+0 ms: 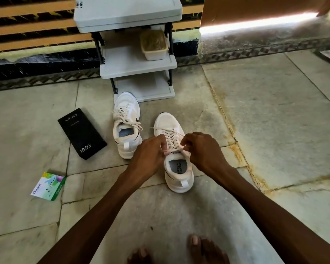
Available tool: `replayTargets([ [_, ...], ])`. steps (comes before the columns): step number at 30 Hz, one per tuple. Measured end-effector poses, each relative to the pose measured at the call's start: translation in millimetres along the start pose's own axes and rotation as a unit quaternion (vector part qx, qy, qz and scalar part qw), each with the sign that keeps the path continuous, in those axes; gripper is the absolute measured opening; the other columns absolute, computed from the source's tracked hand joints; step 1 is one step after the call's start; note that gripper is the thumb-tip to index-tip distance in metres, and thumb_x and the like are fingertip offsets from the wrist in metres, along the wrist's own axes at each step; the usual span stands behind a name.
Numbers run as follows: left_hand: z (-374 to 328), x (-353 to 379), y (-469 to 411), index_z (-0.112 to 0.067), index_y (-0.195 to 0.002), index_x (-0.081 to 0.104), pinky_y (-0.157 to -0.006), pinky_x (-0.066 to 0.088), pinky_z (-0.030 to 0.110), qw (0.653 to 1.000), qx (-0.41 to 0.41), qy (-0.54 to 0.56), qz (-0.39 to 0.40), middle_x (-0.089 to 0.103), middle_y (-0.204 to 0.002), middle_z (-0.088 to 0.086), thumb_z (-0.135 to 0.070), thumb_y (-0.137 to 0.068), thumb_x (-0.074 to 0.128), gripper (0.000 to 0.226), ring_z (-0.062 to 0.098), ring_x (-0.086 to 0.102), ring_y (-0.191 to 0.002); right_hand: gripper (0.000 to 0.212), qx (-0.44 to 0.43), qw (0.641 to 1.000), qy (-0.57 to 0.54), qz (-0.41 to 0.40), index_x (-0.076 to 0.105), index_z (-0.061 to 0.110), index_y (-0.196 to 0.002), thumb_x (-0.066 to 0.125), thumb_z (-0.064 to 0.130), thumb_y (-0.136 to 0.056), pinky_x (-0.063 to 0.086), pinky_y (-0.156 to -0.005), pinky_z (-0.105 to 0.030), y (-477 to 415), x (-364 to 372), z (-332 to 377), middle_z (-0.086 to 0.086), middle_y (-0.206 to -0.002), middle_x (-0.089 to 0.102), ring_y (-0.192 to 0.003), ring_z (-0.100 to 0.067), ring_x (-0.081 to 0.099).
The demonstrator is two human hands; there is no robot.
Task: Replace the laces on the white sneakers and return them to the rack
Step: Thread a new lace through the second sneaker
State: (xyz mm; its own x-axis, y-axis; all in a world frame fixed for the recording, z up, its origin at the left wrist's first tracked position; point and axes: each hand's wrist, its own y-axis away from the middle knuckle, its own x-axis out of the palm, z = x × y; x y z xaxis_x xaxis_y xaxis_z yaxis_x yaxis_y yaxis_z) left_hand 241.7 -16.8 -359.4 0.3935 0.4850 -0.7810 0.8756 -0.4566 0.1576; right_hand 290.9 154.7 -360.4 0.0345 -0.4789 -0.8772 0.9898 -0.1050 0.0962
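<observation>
Left hand [151, 152] and right hand [202, 149] both pinched on the lace [174, 149] at the top eyelets of the near white sneaker [176, 168], on stone floor [274, 121]. Second sneaker [126, 124] stands before the grey rack [137, 65], beside a black Vivo box [82, 133].

A black box [82, 133] marked "vivo" lies on the stone floor [274, 121]; a small green-and-white Odonil packet [48, 186] lies nearer, well apart.
</observation>
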Motion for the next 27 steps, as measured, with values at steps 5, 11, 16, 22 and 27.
replayTargets([
  [5,-5.7,-3.8,5.9,-0.028,-0.089,0.064,-0.068,0.047,0.03,0.995,0.0,-0.097,-0.029,0.067,-0.093,-0.006,-0.027,-0.088,0.067,0.003,0.016,0.064,-0.087,0.057,-0.019,0.995,0.096,0.037,0.049,0.016,-0.137,0.067,0.007,-0.083,0.049,-0.075,-0.036,8.7,4.5,6.1,-0.007,-0.119,0.057,-0.105,-0.026,0.057],
  [11,-3.4,-19.1,5.1,-0.031,-0.082,0.07,-0.07,0.042,0.029,0.995,-0.044,-0.087,0.024,0.063,-0.088,-0.01,-0.033,-0.093,0.06,0.015,0.014,0.062,-0.089,0.028,-0.033,0.975,0.219,0.028,0.059,0.009,-0.115,0.061,0.019,-0.089,0.039,-0.066,-0.03,16.0,-1.6,16.6,-0.009,-0.111,0.054,-0.1,-0.025,0.051],
  [16,5.3,-32.7,5.6,-0.025,-0.077,0.072,-0.068,0.042,0.023,0.993,-0.029,0.101,0.056,0.066,-0.088,-0.01,-0.021,-0.094,0.061,0.021,0.002,0.057,-0.076,0.02,0.008,0.995,-0.042,0.094,0.071,0.013,-0.095,0.051,0.015,-0.095,0.045,-0.078,-0.027,9.3,-27.4,12.8,-0.003,-0.096,0.06,-0.093,-0.018,0.055],
  [22,-9.1,-32.2,9.8,-0.018,-0.087,0.074,-0.074,0.049,0.011,0.935,-0.048,0.351,-0.002,0.075,-0.086,-0.009,-0.014,-0.093,0.063,0.013,-0.004,0.065,-0.079,0.021,0.049,0.908,-0.413,0.049,0.074,0.016,-0.09,0.055,0.018,-0.099,0.049,-0.09,-0.019,6.2,-52.6,13.4,0.005,-0.1,0.075,-0.103,-0.007,0.066],
  [27,-18.3,-18.7,7.9,-0.012,-0.098,0.074,-0.073,0.051,0.014,0.875,-0.067,0.478,-0.038,0.076,-0.092,-0.002,-0.014,-0.091,0.065,0.011,0.003,0.068,-0.084,0.017,0.037,0.882,-0.47,0.005,0.075,0.007,-0.101,0.061,0.014,-0.095,0.052,-0.09,-0.024,3.6,-43.9,14.0,-0.001,-0.101,0.076,-0.102,-0.013,0.069],
])
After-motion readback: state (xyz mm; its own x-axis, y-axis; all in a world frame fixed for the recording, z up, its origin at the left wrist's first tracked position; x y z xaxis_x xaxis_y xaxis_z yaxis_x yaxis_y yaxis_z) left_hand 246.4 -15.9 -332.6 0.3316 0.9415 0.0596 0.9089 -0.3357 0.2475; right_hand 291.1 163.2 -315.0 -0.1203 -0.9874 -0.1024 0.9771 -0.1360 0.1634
